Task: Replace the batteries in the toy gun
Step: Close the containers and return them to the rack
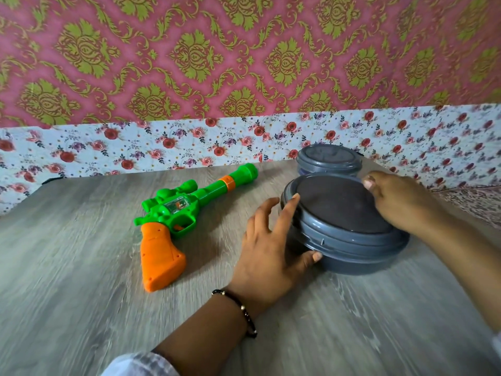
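A green toy gun [176,213] with an orange grip lies flat on the wooden table, barrel pointing to the far right. To its right stands a round grey container [352,248] with a dark lid. My left hand [273,251] holds the container's left side, thumb under the lid's rim and fingers on its edge. My right hand [398,202] rests on the lid's far right edge, fingers curled over the rim. No batteries are in sight.
A second grey lidded container [329,160] stands right behind the first, near the floral wall. The wood-grain table [81,280] stretches left and toward me. Patterned pink and floral wall coverings close off the back.
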